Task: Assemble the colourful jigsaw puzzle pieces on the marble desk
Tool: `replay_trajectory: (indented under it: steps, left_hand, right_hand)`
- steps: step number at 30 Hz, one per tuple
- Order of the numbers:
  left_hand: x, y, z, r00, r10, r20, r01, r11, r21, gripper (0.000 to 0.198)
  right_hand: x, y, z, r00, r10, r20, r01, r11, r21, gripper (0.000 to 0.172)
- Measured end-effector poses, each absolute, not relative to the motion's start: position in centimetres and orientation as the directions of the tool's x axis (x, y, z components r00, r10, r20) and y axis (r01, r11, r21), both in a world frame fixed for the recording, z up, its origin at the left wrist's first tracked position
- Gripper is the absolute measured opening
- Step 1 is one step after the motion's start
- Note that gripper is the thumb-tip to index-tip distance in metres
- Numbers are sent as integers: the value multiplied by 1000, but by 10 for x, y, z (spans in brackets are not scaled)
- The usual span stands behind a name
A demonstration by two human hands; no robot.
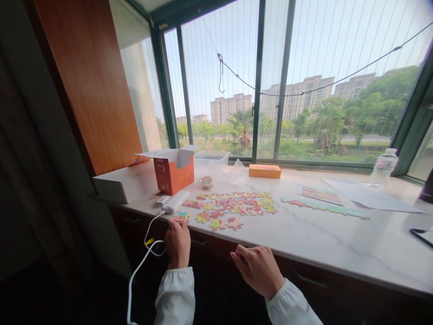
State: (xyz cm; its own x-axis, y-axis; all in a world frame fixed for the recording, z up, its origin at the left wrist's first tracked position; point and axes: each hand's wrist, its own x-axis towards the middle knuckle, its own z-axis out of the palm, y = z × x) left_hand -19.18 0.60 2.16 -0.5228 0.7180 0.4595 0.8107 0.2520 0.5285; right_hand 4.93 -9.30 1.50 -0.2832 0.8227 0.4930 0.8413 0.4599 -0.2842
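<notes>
My left hand [177, 241] is at the counter's front edge, fingers bent and closed. Its fingertips meet a small group of jigsaw puzzle pieces [183, 219], orange-pink with some blue and yellow; whether one is pinched is hidden. My right hand [260, 266] hovers in front of the edge, its fingers curled in loosely and nothing visible in them. Between and beyond the hands lies a partly joined jigsaw puzzle [237, 202] in pink, red and yellow, with loose pieces at its near side. A joined border strip [324, 207] in light blue and red lies farther right.
An orange box [174, 174] with raised flaps stands at the left beside a white box [117, 184]. A white power strip [175, 202] has a cable [138, 266] hanging over the edge. Behind are a clear tub [211, 158] and an orange carton [264, 171]; a bottle [384, 168] stands right.
</notes>
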Motion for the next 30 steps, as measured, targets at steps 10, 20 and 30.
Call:
replay_trajectory:
  steps: [10,20,30]
  left_hand:
    - [-95,-29,37,-415,785,459,576,-163,801,50]
    - [27,-64,5,2,907,420,295,-402,867,43]
    - [61,-73,8,74,900,430,311,-430,847,38]
  right_hand:
    - [94,-95,24,24,872,488,857,233,-460,34]
    - [170,-107,34,332,831,446,734,69,-676,42]
    - [194,-105,27,391,820,419,717,15,-697,35]
